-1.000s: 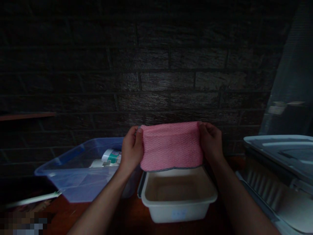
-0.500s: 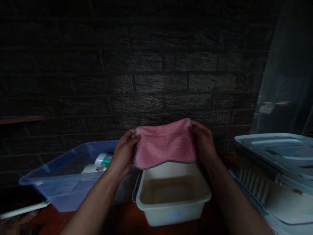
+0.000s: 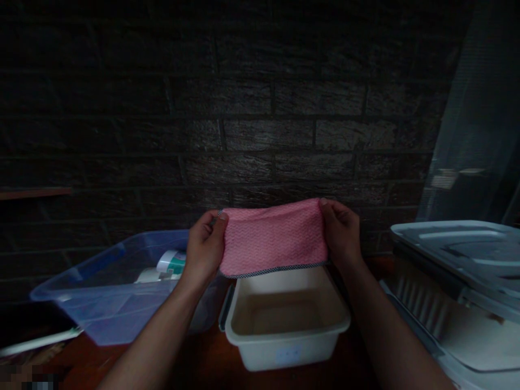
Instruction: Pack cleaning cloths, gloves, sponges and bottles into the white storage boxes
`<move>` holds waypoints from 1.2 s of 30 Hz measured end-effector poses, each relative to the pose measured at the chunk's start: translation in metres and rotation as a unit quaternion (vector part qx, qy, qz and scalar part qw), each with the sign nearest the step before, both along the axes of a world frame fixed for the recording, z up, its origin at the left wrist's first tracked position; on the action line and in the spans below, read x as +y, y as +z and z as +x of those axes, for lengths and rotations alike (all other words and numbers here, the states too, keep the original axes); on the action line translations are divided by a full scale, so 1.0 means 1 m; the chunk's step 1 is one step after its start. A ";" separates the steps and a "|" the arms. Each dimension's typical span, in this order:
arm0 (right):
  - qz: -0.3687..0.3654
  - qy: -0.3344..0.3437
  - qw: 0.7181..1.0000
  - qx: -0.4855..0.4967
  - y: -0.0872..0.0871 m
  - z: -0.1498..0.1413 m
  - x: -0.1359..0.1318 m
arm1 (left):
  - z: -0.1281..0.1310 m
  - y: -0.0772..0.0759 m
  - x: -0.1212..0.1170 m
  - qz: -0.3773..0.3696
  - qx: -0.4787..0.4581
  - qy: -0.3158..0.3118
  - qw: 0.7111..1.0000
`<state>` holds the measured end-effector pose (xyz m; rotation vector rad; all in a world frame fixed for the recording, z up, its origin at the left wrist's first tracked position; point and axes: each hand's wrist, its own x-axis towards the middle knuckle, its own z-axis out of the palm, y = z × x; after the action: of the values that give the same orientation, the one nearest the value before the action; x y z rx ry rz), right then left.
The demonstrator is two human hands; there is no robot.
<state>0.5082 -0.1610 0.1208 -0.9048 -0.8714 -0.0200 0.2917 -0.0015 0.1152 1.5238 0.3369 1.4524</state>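
A pink textured cloth with a dark checked edging is stretched between my two hands. My left hand pinches its left side, thumb on the near face. At the upper right corner, my right hand grips it in the same way. The cloth hangs above the far end of a cream plastic basin and hides part of its back rim. Only the basin's bare inside and a small pale label on its front show.
Left of the basin stands a clear bluish plastic tub holding a white and green container. To the right is a lidded storage box with its side open. A dark brick wall rises behind the brown tabletop.
The cloth is pulled tauter and straighter along its lower edge. My hands have shifted slightly apart, and the side edgings that showed before are now mostly out of sight.
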 end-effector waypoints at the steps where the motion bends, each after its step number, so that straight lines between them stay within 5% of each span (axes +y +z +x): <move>1: -0.001 -0.007 1.000 0.001 0.000 0.000 0.000 | 0.000 0.000 0.000 0.001 0.002 0.001 1.000; 36: -0.020 -0.023 1.000 -0.008 0.000 0.003 0.002 | 0.000 0.007 -0.008 -0.043 -0.002 0.000 0.999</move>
<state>0.5108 -0.1591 0.1205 -0.9624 -0.8683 -0.0504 0.2916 -0.0094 0.1218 1.4528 0.3912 1.4221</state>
